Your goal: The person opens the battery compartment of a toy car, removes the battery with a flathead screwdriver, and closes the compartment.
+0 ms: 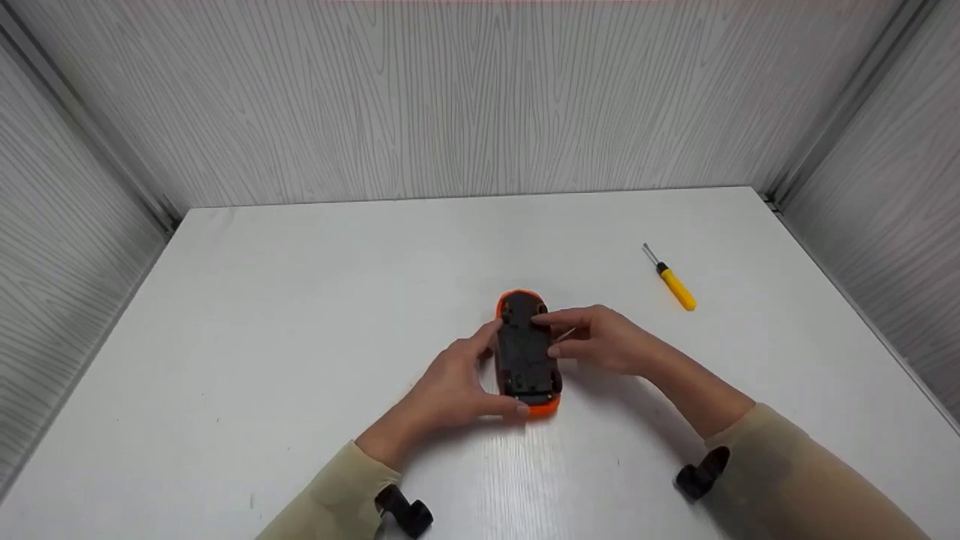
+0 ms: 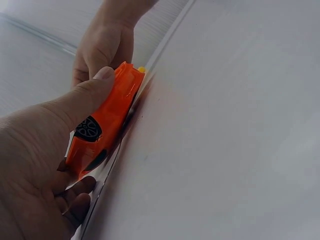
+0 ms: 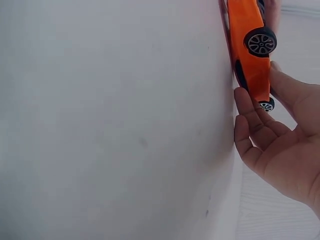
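An orange toy car (image 1: 527,356) lies upside down on the white table, its black underside facing up and its length pointing away from me. My left hand (image 1: 454,382) holds it from the left, thumb at the near bumper and fingers along the side. From the right, my right hand (image 1: 611,341) grips the car's edge, with one finger and the thumb over the underside. In the left wrist view the thumb presses on the orange body (image 2: 112,112) beside a spoked wheel (image 2: 88,128). The right wrist view shows curled fingers (image 3: 250,107) beneath the car's side.
A screwdriver (image 1: 677,289) with a yellow handle lies on the table (image 1: 337,300) to the right, beyond my right hand, its tip pointing away. Grey wood-grain panels (image 1: 480,97) rise at the back and both sides. Black camera mounts (image 1: 405,514) sit at both sleeves.
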Tool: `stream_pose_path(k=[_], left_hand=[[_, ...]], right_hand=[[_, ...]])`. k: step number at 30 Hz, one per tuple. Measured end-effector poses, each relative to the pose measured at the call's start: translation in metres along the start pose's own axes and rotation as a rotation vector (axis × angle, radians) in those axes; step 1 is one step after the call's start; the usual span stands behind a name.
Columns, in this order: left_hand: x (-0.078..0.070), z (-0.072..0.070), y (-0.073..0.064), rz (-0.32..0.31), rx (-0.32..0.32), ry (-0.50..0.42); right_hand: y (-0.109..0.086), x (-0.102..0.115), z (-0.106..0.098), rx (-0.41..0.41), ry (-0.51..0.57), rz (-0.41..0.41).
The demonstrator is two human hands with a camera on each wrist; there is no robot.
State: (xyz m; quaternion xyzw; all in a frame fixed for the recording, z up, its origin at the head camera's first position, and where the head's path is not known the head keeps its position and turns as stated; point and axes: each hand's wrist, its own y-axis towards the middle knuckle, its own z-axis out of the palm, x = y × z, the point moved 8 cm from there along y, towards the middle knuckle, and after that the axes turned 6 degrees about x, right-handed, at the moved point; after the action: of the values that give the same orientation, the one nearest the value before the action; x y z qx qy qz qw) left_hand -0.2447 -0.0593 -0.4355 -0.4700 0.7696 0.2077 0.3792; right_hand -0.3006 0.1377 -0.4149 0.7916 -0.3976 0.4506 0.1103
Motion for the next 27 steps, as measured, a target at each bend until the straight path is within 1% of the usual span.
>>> stream_pose_path(k=[7,14,20,27], left_hand=[[0.0003,-0.0002,0.0005,-0.001,0.0,-0.004],[-0.0008,-0.001,0.0,0.015,-0.009,-0.003],[0.0023,0.0015,0.0001,-0.004,-0.008,-0.008],[0.0033,0.0005,0.0001,-0.009,-0.01,-0.004]], right_hand=[[0.0009,-0.0014,-0.0008,0.007,-0.004,-0.003],[0.0026,-0.0022,-0.0024,0.007,-0.014,-0.009],[0.0026,-0.004,-0.0025,0.004,0.012,-0.029],[0.0056,-0.0066,-0.0025,0.002,0.028,-0.018]])
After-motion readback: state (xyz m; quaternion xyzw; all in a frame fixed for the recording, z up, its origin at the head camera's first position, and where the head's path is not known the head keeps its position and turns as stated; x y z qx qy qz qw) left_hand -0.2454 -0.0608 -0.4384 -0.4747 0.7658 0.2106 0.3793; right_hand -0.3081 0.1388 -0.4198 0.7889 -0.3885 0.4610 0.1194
